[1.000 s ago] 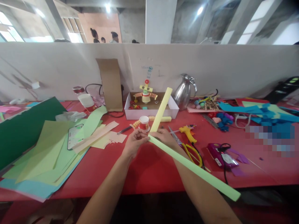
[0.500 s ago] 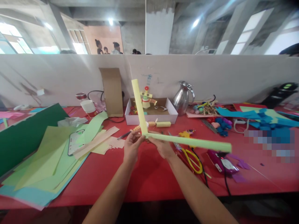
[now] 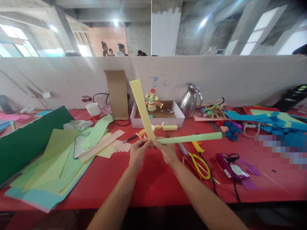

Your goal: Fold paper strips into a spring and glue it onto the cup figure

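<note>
— Hands: left hand [image 3: 137,152] and right hand [image 3: 166,151], centre frame, fingers pinched on joined yellow paper strip [image 3: 142,110] and green paper strip [image 3: 189,138].
— Risk: joint slipping apart; grip covering corner only, long ends unsupported.

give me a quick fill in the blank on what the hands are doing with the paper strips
1. The left hand and right hand pinch two paper strips where they ____.
2. The yellow strip points up; the green strip points to the ____.
3. The white box behind them holds a small paper ____.
4. The table is ____.

Missing words: meet; right; figure; red
</note>
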Action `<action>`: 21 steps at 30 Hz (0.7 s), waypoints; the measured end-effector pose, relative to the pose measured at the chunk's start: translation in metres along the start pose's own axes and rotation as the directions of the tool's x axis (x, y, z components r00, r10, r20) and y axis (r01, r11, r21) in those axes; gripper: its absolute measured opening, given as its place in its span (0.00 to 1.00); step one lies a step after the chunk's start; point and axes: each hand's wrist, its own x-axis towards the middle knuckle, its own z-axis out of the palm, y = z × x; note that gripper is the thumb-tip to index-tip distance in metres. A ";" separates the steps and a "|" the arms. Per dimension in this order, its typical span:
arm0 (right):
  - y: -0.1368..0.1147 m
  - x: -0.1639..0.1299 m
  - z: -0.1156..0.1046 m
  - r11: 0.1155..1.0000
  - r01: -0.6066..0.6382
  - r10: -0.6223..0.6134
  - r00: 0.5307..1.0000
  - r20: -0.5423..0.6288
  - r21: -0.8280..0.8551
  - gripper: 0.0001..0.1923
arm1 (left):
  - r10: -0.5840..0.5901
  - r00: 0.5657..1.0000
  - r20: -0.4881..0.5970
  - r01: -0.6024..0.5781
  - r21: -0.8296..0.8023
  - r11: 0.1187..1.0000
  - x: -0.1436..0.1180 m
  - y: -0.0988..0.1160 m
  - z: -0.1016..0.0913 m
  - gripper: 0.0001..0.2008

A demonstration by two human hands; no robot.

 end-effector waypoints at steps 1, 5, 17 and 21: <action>0.000 -0.001 0.001 1.000 0.008 -0.008 1.000 -0.015 -0.015 0.10 | 0.010 1.000 -0.003 -0.010 -0.001 1.000 -0.001 0.000 0.001 0.11; -0.003 -0.002 0.002 1.000 0.005 -0.006 0.999 -0.032 -0.015 0.08 | 0.035 0.999 -0.018 -0.035 0.000 0.999 -0.002 0.000 0.003 0.11; -0.004 0.002 -0.002 0.979 -0.181 0.182 0.983 0.000 0.088 0.08 | -0.043 0.996 0.082 0.044 -0.008 0.999 0.002 0.001 -0.004 0.12; -0.009 0.001 0.000 0.979 -0.178 0.180 0.984 -0.013 0.095 0.08 | -0.081 0.989 0.121 0.085 -0.025 0.996 0.001 0.001 -0.006 0.12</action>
